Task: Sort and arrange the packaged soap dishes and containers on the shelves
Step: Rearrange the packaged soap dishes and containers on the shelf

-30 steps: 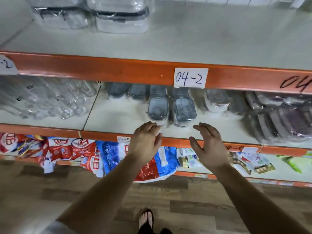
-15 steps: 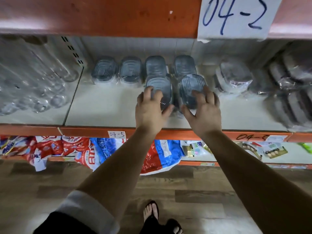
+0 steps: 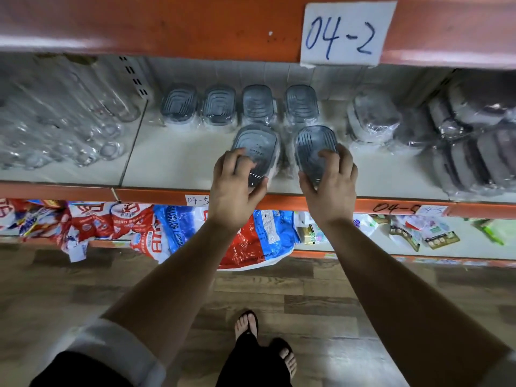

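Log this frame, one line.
phase=grasp | left hand grips left soap dish | right hand grips right soap dish | back row untouched

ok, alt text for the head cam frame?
A person's left hand and right hand each grip a plastic-wrapped grey soap dish, the left dish and the right dish, at the front of a white shelf. Four more dishes stand in a row behind them, under a paper label reading 04-2.
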Tool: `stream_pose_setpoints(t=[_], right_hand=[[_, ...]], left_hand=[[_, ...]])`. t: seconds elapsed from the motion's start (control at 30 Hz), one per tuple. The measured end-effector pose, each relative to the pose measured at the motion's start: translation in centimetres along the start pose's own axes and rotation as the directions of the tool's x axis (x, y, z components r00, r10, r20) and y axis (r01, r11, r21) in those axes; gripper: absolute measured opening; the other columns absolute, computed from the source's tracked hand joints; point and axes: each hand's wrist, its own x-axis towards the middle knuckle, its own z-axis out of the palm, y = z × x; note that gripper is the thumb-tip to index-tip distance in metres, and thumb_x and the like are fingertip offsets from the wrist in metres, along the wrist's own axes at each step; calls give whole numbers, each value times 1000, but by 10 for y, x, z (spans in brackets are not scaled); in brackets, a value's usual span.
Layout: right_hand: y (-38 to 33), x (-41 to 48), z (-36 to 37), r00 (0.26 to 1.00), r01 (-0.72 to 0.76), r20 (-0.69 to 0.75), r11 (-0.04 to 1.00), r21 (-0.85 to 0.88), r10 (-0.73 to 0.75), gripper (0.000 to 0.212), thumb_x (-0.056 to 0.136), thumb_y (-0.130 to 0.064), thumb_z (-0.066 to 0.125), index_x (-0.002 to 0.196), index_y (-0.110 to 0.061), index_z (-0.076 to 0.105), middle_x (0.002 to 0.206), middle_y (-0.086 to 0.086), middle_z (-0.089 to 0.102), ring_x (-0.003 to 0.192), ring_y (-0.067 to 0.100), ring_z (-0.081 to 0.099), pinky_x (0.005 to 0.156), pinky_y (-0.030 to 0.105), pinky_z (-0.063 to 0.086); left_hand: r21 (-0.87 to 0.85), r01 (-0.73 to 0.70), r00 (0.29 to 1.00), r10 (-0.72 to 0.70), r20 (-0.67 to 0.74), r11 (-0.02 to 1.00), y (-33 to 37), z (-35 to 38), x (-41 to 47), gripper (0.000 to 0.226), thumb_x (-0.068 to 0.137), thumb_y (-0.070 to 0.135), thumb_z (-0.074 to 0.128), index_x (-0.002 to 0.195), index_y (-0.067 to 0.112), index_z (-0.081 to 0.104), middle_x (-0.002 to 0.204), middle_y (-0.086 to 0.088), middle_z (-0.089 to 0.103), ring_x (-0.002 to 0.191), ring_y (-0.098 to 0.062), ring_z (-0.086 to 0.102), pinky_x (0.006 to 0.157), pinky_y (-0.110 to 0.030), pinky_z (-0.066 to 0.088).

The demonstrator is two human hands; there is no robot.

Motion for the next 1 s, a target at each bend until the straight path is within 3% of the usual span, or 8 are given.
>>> stream_pose_setpoints(t=[0.43, 0.67, 0.83, 0.93, 1.0], right_hand=[[-42, -94, -125, 996, 22, -84, 994, 107, -13, 45, 84, -29, 70, 120, -4, 59, 134, 21, 49, 119, 43, 46, 96, 48, 42], [-66, -119, -181, 972, 135, -217, 974, 181, -94, 45, 86, -39, 56, 116, -5, 58, 128, 15, 48, 116, 35, 46, 93, 45, 44], [-80, -100, -208, 926, 272, -317, 943, 191, -203, 39, 84, -26, 70, 114, -7, 56, 129, 11, 44, 120, 30, 43, 100, 37, 37], [-99, -72, -223, 892, 344, -361, 926, 158, -271, 39, 84, -32, 64, 111, -5, 57, 127, 14, 46, 118, 31, 44, 100, 32, 33], [-112, -51, -230, 879, 365, -379, 920, 146, -288, 39, 83, -34, 63, 109, -6, 58, 123, 14, 47, 115, 31, 44, 96, 37, 38]], left_hand=[[18, -152, 988, 152, -9, 988, 79, -125, -73, 41, 88, 38, 58, 101, 0, 65, 126, -18, 56, 119, -38, 52, 94, -48, 50], [-21, -240, 961, 235, -148, 971, 103, -177, -96, 34, 85, 34, 61, 99, 3, 61, 128, -13, 54, 124, -33, 48, 103, -37, 43], [16, -266, 936, 262, -235, 964, 111, -213, -86, 35, 82, 33, 62, 98, 2, 61, 128, -14, 53, 124, -33, 46, 102, -34, 42], [12, -285, 915, 276, -296, 958, 114, -238, -66, 34, 77, 27, 62, 98, 0, 62, 124, -15, 56, 119, -32, 50, 98, -38, 46], [15, -280, 912, 271, -309, 960, 113, -253, -51, 39, 75, 26, 61, 104, 0, 62, 124, -14, 55, 118, -31, 51, 97, -40, 47]])
